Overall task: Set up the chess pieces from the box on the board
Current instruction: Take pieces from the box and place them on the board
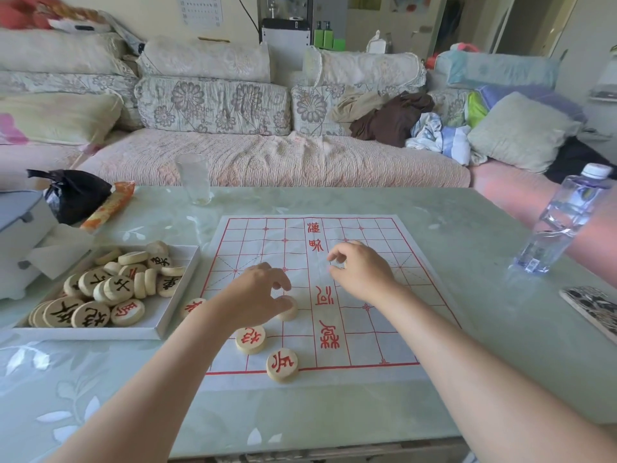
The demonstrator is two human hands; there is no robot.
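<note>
The left hand [263, 292] is pinching a pale xiangqi piece [289, 311] onto the paper board [367, 329]. It looks like early setup, with the remaining discs [110, 289] waiting in the box [160, 329]. The right hand [362, 272] is hovering curled over mid-board, and I cannot tell whether it holds anything. Next up is probably a clean release on a line crossing.

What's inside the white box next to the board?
The shallow white cardboard box holds a heap of round pale wooden chess pieces, some with black characters, a few red. Pieces overlap, so lower ones and some faces are hidden.
</note>
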